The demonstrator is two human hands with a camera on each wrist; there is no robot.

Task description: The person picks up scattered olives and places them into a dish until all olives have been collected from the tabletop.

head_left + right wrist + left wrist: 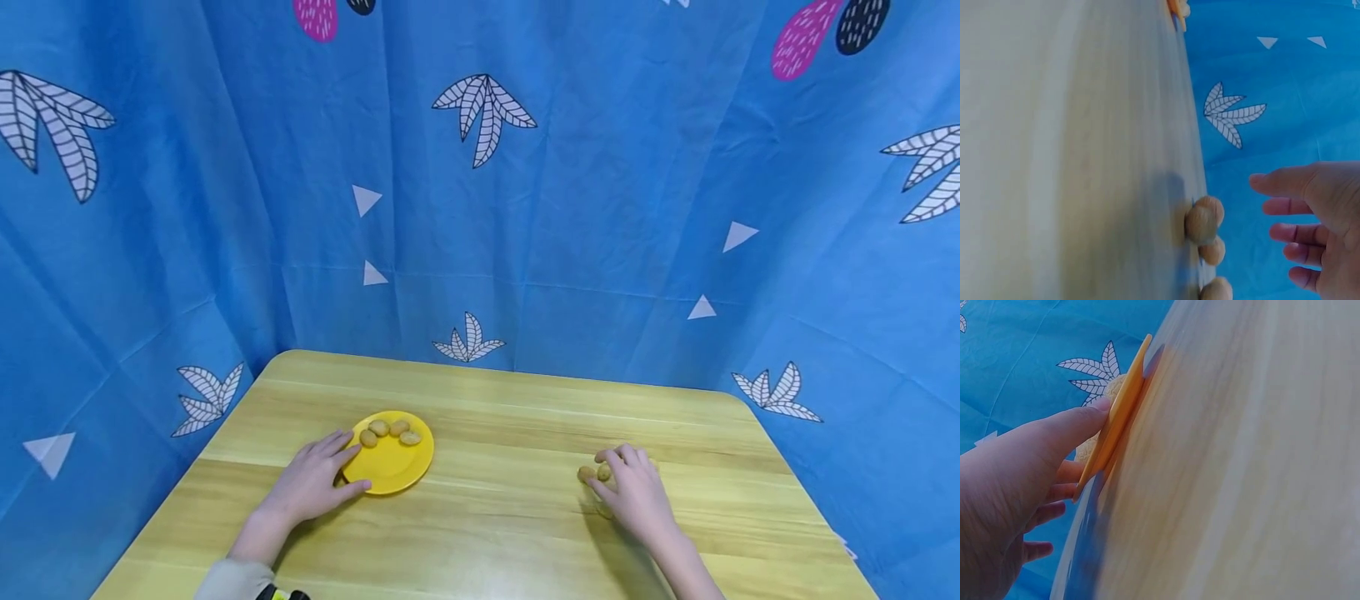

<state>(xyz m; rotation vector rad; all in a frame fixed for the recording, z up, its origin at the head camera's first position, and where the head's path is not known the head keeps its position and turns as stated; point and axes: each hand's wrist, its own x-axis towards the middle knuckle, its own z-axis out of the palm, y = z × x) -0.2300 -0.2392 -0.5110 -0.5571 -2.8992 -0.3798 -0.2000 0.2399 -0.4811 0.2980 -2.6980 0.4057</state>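
A yellow plate [390,473] lies on the left part of the table, with several small tan lumps that look like walnuts [378,427] along its far side. My left hand [311,483] rests at the plate's left rim, fingers spread and fairly straight. In the left wrist view, its thumb touches the rim of the plate [1116,419]. On the right, my right hand [639,493] hovers over another group of walnuts [587,474], partly hiding them. The right wrist view shows the loosely bent fingers [1291,232] apart from the walnuts [1201,224], holding nothing.
The light wooden table [480,533] has rounded far corners. Behind it and along both sides hangs a blue curtain [600,208] printed with leaves and triangles. Bare tabletop lies between the plate and the right-hand group.
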